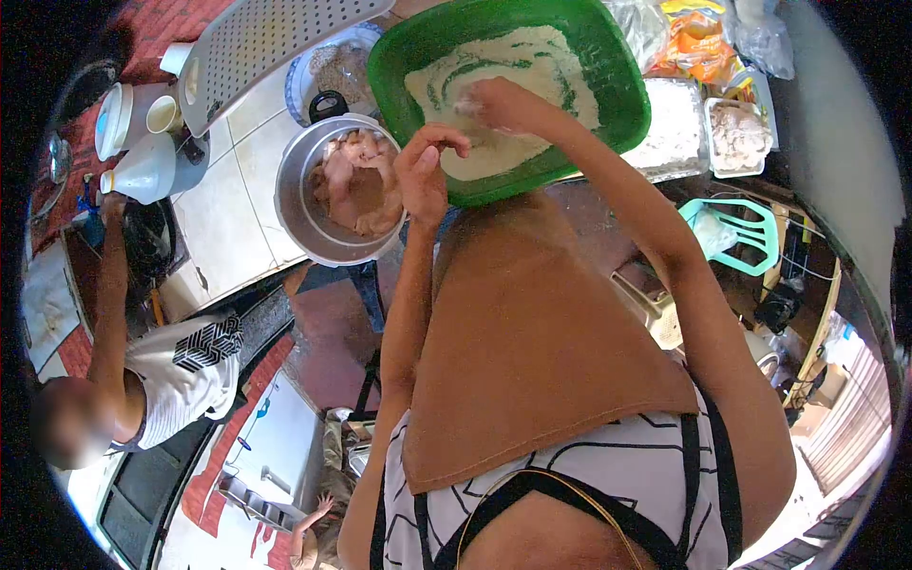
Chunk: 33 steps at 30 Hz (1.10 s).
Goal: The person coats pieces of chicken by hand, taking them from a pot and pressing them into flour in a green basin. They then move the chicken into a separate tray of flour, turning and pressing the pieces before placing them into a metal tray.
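A green plastic basin (627,104) holds white flour (560,57) spread over its bottom. My right hand (502,104) is down in the basin, fingers bunched at the flour; its fingertips are whitened, and whatever they hold cannot be made out. My left hand (426,176) is raised by the basin's near left rim, fingers loosely bent and apart, with nothing visible in it. Left of it stands a round metal pot (294,214) with pieces of raw meat (361,185), which look like chicken, in pinkish liquid.
A grey perforated tray (275,47) and a bowl (296,81) lie behind the pot. At right are a flour-filled container (670,128), a white tray of floured pieces (741,138) and an orange packet (698,43). Another person's arm (109,275) reaches toward a white jug (152,171).
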Each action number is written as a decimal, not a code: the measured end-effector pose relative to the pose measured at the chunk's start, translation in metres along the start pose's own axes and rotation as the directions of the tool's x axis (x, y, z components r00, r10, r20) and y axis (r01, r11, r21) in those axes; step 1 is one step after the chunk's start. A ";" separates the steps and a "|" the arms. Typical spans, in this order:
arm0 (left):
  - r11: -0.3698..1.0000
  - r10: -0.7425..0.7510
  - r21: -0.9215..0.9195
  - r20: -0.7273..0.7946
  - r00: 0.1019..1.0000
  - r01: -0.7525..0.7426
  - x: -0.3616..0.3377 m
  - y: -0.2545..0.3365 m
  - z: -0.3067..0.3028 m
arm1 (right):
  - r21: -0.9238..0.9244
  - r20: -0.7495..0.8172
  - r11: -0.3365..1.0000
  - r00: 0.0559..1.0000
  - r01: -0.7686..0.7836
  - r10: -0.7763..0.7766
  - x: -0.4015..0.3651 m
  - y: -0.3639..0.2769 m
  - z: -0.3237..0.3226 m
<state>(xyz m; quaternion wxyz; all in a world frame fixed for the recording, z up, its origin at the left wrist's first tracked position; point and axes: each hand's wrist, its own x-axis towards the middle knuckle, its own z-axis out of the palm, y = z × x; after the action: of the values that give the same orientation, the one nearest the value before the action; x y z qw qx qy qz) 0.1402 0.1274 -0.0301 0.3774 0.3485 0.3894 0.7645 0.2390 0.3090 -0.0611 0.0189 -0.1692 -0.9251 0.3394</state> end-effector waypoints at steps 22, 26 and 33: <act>1.000 0.007 -0.021 -0.026 1.000 -0.007 0.000 0.003 0.001 | 0.012 -0.215 0.963 0.940 -0.270 0.267 0.032 -0.007 0.008; 0.999 0.027 -0.017 -0.038 0.999 -0.027 -0.001 -0.001 0.001 | 0.013 -0.338 0.979 0.921 -0.202 0.195 0.044 0.000 0.056; 0.999 -0.036 0.028 -0.020 0.999 0.037 -0.002 0.008 0.004 | -0.420 -0.252 0.883 0.962 -0.209 0.108 0.044 -0.021 0.083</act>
<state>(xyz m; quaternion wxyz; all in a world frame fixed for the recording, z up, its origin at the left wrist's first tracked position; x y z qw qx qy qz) 0.1419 0.1236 -0.0214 0.3824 0.3393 0.4104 0.7551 0.1790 0.2574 -0.1151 0.0545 -0.2813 -0.9529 0.0996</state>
